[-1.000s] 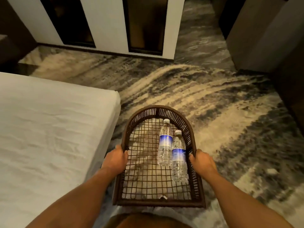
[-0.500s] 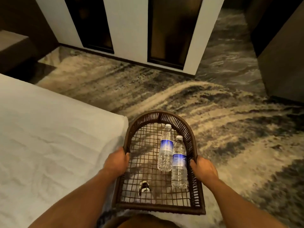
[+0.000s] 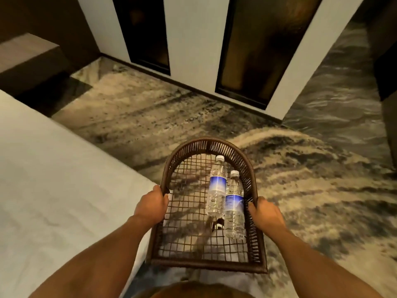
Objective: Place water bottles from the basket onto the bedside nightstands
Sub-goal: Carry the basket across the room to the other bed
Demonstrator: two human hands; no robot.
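Note:
I carry a dark brown wicker basket (image 3: 214, 143) with an open mesh floor in front of me, above the carpet. My left hand (image 3: 151, 206) grips its left rim and my right hand (image 3: 265, 214) grips its right rim. Two clear water bottles with blue labels lie side by side on the right half of the basket, caps pointing away from me: the left bottle (image 3: 217, 186) sits farther forward, the right bottle (image 3: 234, 203) nearer to me. A wooden nightstand (image 3: 28, 54) stands at the far left beyond the bed.
A bed with a white sheet (image 3: 53, 190) fills the left side, its corner just left of the basket. Ahead is a white wall with two dark panels (image 3: 264, 50). Patterned grey and beige carpet (image 3: 311, 179) covers the floor. Dark furniture (image 3: 388, 61) stands at the right edge.
The view has swung left and moved forward: the panelled wall is closer and the nightstand has come into sight. Both hands still hold the basket, and the bottles have barely shifted.

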